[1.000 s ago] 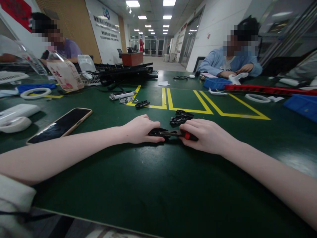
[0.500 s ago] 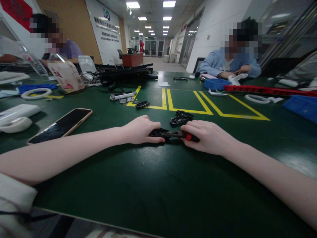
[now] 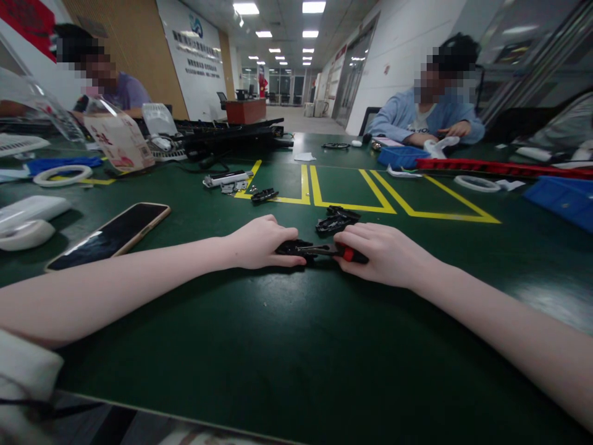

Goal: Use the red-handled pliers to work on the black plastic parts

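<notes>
Almost nothing has moved since the earlier frames: both hands lie where they were on the green table (image 3: 296, 346), and only the camera has drifted a touch.

Curled palm down, the left hand (image 3: 259, 242) pins a small black plastic part (image 3: 293, 248) flat against the tabletop with its fingertips. Closed in a fist, the right hand (image 3: 386, 254) grips a screwdriver with a red collar (image 3: 348, 253), whose dark shaft lies nearly level and reaches across to the pinned part. Where tip meets part is too small and dark to read, so whether it is seated in a screw cannot be told.

Judging by this, a fastener in the part is being worked. The next move calls for steady downward pressure from the left hand while the driver stays in line.

Just behind the hands lie more black parts (image 3: 337, 220); a phone (image 3: 111, 235) lies face up to the left.
</notes>
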`<state>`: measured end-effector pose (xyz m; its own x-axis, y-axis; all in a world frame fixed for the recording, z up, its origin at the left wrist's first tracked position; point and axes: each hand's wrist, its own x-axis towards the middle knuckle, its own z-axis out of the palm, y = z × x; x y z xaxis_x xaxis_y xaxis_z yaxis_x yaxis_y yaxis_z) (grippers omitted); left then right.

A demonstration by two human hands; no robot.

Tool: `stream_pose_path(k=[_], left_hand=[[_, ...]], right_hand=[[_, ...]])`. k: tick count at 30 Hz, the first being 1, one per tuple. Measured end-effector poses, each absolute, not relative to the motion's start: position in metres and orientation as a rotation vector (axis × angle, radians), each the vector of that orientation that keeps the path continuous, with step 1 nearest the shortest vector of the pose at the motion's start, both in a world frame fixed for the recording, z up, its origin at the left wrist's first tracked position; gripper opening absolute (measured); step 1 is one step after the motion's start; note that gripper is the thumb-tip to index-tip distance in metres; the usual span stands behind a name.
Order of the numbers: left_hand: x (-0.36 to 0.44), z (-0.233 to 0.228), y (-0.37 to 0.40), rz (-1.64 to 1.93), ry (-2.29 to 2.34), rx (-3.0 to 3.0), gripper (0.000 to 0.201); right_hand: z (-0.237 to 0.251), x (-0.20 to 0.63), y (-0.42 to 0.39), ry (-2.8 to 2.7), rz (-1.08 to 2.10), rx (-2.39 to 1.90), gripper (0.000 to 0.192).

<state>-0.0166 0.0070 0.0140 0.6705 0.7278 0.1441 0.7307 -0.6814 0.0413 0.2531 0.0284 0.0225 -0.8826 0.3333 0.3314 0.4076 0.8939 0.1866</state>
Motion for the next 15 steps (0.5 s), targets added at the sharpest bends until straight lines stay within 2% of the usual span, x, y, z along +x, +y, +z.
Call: stream_pose_path(k=[15], left_hand=[[-0.0156, 0.0131, 0.0064, -0.252, -1.208, -2.834, 0.049]], right_hand=[[0.0254, 0.2541, 0.0244, -2.776, -0.326, -0.583, 0.019]])
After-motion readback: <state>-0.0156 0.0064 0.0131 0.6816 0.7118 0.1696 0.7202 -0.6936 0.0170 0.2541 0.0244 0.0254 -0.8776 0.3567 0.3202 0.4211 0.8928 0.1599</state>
